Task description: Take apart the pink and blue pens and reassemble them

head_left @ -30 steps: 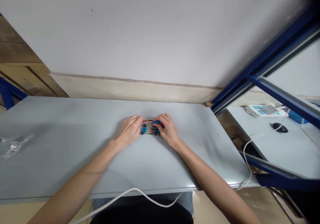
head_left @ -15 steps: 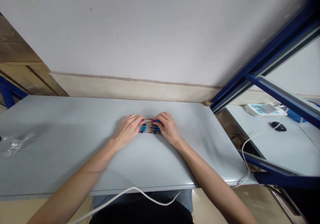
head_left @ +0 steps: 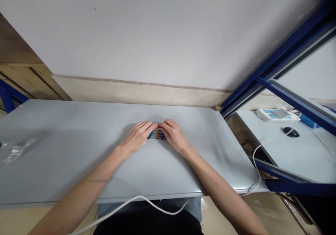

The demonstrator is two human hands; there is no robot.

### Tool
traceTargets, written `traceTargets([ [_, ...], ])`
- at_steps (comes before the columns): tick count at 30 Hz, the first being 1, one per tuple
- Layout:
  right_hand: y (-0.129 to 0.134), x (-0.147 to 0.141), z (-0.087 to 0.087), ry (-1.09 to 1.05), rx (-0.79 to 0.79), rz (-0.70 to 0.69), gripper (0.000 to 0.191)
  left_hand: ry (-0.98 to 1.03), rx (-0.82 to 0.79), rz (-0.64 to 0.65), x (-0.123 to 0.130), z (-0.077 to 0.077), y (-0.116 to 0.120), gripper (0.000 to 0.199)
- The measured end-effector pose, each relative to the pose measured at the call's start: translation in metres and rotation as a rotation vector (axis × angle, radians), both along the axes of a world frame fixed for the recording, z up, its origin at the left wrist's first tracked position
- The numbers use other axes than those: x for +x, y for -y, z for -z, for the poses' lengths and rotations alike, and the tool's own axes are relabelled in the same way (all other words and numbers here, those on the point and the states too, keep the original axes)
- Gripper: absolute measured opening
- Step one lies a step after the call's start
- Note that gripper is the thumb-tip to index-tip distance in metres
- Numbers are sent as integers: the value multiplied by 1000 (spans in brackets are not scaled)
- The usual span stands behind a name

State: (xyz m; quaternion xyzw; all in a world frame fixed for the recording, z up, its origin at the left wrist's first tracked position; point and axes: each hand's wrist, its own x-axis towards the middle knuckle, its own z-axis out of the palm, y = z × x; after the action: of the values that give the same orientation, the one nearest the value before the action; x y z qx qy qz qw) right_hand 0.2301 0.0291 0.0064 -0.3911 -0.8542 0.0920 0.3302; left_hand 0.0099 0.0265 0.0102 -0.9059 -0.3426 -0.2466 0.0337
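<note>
Left hand and right hand had fingers curled inward, fingertips nearly meeting over the pens; exact grip could not be told. Pens lay side by side between both hands on the grey surface; crumpled clear plastic lay well apart, toward the left end

Lots of room is opening up left on the grey tabletop, tbh. White cable is looping along the near edge, and blue frame is blocking the right.
</note>
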Motion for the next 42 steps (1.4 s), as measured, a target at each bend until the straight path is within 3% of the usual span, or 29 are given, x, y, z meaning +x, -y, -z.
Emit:
traceTargets([
  [6, 0, -4, 5, -4, 58, -46, 30, -6, -37, -115, 5, 0, 5, 22],
  [10, -3, 2, 1, 39, 102, -26, 30, -49, -34, -177, 4, 1, 3, 24],
  [14, -10, 21, -13, 74, 151, 58, 33, -43, -8, -236, 1, 0, 2, 26],
  [19, -11, 37, -24, -125, 135, 218, 27, 153, -87, -343, -1, 1, 1, 29],
  [24, 3, 16, -16, -93, 47, 251, 27, 342, -202, -321, -1, 3, 1, 28],
  [31, 17, -6, -5, 63, -56, 114, 33, 377, -250, -278, 3, 1, 4, 29],
  [38, 24, -5, -14, -258, -91, -107, 35, 452, -328, -253, 7, 3, 11, 26],
  [42, 25, -12, -16, -235, -142, -205, 28, 490, -394, -172, 15, 1, 17, 22],
])
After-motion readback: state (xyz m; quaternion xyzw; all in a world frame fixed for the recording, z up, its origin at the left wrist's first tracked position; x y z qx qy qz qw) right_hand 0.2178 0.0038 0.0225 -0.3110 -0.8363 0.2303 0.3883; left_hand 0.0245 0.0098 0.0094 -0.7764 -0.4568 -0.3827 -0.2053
